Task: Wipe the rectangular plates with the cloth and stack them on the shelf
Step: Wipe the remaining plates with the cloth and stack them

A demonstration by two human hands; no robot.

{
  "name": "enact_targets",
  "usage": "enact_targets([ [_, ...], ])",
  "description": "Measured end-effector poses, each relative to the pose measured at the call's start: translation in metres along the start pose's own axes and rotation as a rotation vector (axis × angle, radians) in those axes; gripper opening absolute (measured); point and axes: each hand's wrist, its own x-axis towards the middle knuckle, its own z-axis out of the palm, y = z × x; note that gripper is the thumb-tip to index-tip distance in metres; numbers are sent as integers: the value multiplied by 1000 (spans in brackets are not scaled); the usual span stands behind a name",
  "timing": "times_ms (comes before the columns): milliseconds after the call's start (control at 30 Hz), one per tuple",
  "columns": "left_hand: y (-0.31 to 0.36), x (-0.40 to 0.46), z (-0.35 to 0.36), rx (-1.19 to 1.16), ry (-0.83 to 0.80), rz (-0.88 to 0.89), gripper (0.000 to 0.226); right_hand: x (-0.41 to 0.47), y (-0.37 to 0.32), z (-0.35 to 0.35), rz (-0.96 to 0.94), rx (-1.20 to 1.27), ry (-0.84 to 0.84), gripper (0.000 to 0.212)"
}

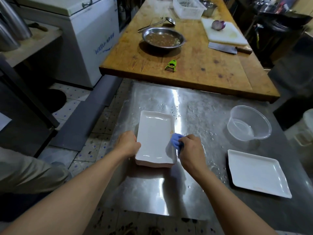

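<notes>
Both hands on the plate stack, wipe in progress.
Right hand (pixel 191 150) bunches the blue cloth (pixel 176 141) against the top plate (pixel 154 138), at an orange smear on its right rim; left hand (pixel 128 143) grips the stack's left edge, likely to brace it. Glossy white rectangular ceramic on the wet steel table (pixel 194 192). Another white plate (pixel 257 173) lies apart, right.

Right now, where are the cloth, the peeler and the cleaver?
cloth (pixel 176 140), head view, on its bunched blue middle
peeler (pixel 171 65), head view, on its green handle
cleaver (pixel 222 47), head view, on its blade
</notes>
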Motion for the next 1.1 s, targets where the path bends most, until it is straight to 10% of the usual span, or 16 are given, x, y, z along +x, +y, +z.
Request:
enact_targets([
  [1100, 24, -12, -1, -239, 125, -37, 22, 2, -6, -11, 206, 319, -67, 21],
])
